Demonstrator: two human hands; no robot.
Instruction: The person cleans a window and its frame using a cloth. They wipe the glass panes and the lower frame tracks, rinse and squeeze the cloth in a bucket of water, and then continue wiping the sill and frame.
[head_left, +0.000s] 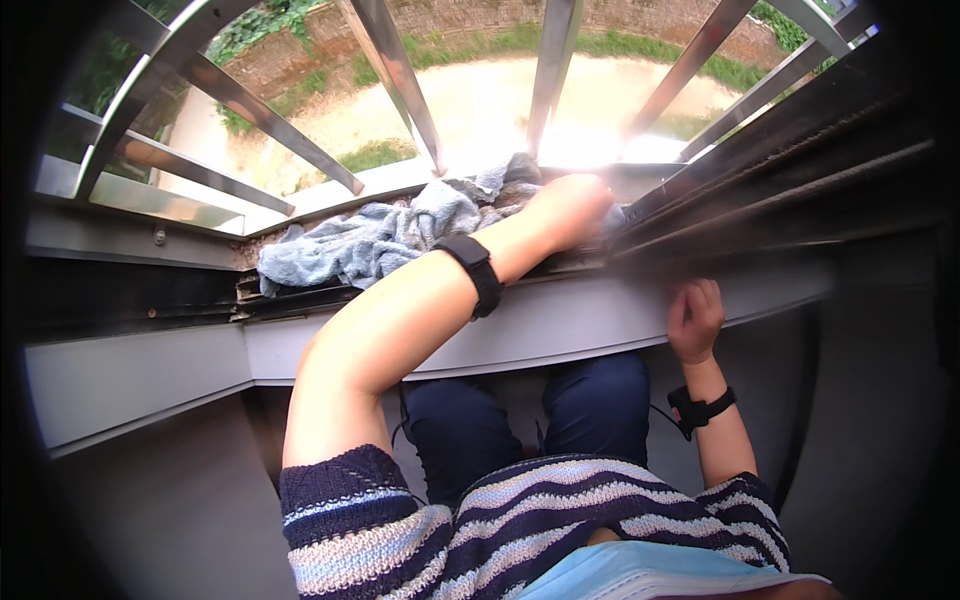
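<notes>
A crumpled grey-blue towelling cloth (352, 244) lies along the window sill track, with brownish stains towards its right end. My left hand (577, 206) reaches across to that right end and is closed on the cloth; the fingertips are hidden behind the back of the hand, which is slightly blurred. Bits of cloth show on both sides of it. Lower right, my right hand (696, 319) is held up by the white ledge (570, 315) below the track, its fingers curled and no object visible in them. Whether it touches the ledge is unclear.
Metal window bars (555, 75) rise beyond the sill. At right, a dark sliding window frame (765, 180) runs close to my left hand. Black bands sit on both wrists, the right with a cable. My knees (596, 405) are beneath the ledge. Outside lie sunlit ground and a brick wall.
</notes>
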